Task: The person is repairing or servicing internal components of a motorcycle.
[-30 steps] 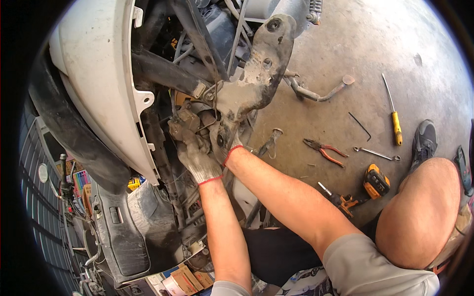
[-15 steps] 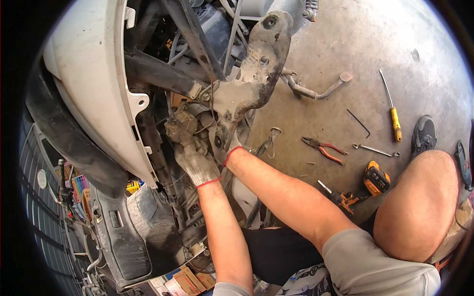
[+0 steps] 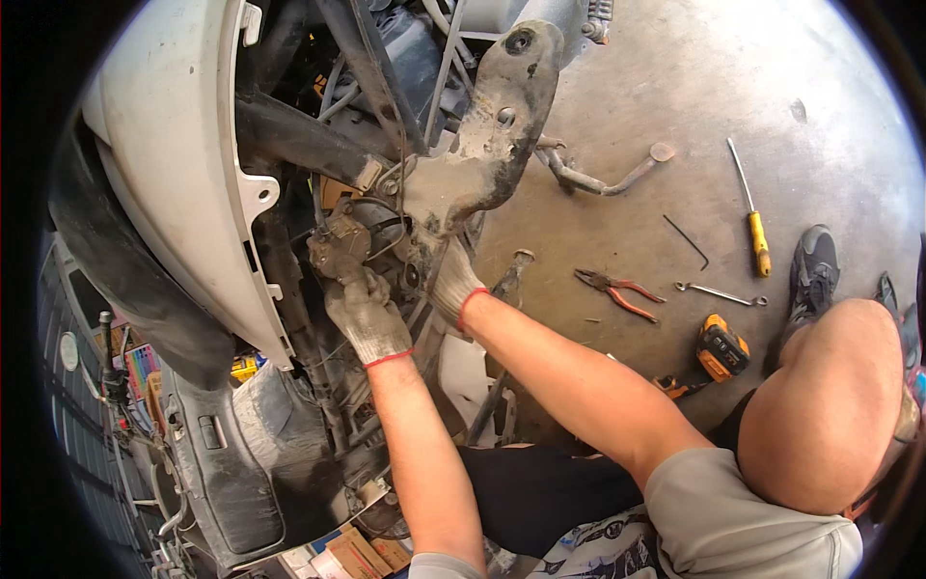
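My left hand [image 3: 365, 314], in a dirty knitted glove with a red cuff, has its fingers curled against a grimy metal component [image 3: 338, 241] with a thin hose or wire beside it, below a dark frame tube [image 3: 311, 140]. My right hand [image 3: 455, 289], gloved the same way, reaches behind the lower end of a large scuffed metal bracket [image 3: 492, 135]; its fingers are hidden. A long white body panel [image 3: 178, 145] of the vehicle stands just left of both hands.
On the concrete floor at right lie a yellow-handled screwdriver [image 3: 757, 241], hex key [image 3: 685, 241], red-handled pliers [image 3: 622, 289], wrench [image 3: 719, 294] and orange-black power tool [image 3: 721, 347]. A bent metal pedal or stand [image 3: 617, 183] juts rightward. My shoe [image 3: 812, 270] and bent knee are at right.
The view has shifted slightly. My right hand has moved right, showing more glove beside the bracket. My left hand and the component it touches sit a little lower.
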`<state>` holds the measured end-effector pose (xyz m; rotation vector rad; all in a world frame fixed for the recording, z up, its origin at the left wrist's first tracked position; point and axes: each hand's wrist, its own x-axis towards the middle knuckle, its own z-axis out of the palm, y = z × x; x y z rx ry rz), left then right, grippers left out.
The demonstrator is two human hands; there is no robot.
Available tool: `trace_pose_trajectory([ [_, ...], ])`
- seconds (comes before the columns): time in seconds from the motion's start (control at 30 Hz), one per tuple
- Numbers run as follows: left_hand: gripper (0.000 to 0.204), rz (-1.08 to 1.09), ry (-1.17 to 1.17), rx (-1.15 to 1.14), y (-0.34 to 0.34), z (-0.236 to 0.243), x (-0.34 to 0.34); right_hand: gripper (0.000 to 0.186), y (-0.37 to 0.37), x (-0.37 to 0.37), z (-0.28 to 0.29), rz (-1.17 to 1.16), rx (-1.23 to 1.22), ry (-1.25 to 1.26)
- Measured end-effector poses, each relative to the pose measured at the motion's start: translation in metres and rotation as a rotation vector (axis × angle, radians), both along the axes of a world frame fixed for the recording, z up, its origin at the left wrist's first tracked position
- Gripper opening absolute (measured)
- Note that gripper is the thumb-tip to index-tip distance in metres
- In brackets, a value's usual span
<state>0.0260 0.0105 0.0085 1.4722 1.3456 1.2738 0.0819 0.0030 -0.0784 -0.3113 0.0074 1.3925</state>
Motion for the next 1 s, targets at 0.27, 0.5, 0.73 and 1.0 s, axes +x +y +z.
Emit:
trace_pose_trajectory([
  [0.27,0.023,0.04,-0.049,-0.02,0.007,-0.004,-0.001,0.024,-0.101,0.071,-0.134,0.122,-0.575,-1.633],
  [0.5,0.02,-0.011,-0.079,-0.06,0.013,-0.006,-0.005,0.028,-0.177,0.064,-0.245,0.583,-0.852,-2.068],
  [0.73,0.022,-0.02,-0.044,-0.039,0.006,-0.008,0.0,0.028,-0.179,0.071,-0.216,0.721,-0.715,-2.002],
  [1.0,0.024,0.005,-0.013,-0.046,0.001,-0.007,0.008,0.021,-0.174,0.069,-0.164,0.689,-0.233,0.103],
])
